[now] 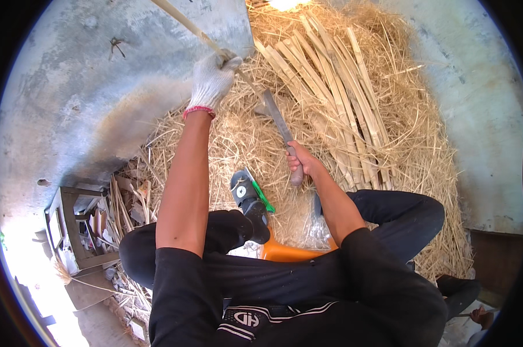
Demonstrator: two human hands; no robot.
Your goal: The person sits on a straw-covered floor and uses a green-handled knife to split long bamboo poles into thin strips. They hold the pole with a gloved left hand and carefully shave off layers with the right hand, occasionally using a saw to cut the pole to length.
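Fingers of the left hand [211, 82] wrap fully around a bamboo strip [184, 22] projecting past them, those of the right hand [302, 160] around a knife [279, 120] best angled shallowly, clear of the gloved fingers.

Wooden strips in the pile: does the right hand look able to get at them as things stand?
Probably within reach: the wooden strips lie close by, with only loose shavings seen between. But the right hand grips a knife, so it would likely need freeing first.
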